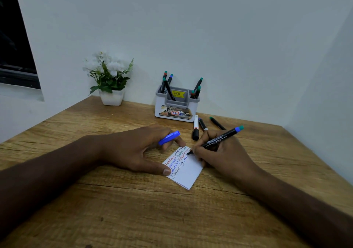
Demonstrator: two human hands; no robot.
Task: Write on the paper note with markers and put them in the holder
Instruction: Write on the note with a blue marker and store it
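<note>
Between the pinched fingers of my right hand (219, 152) sits the blue marker (222, 138), its tip touching the paper note (188, 171) at the end of the fourth written line. My left hand (133, 148) pins the note's near-left edge with the thumb and its far edge with a fingertip, while the other fingers curl around the blue cap (169, 137).

Four lines in several colours fill the note's far part; the half nearer me is blank, so I judge the writing well along but unfinished. This marker has yet to be capped and put away.

Just beyond my right knuckles three markers lie loose on the table (76, 200): a white-barrelled marker (195, 127), a short dark one (202, 124) and a green-capped one (217, 123). Further out stands the holder (176, 106), several markers already upright in it.

My right hand covers the note's right edge. The handwriting is too small to read.
</note>
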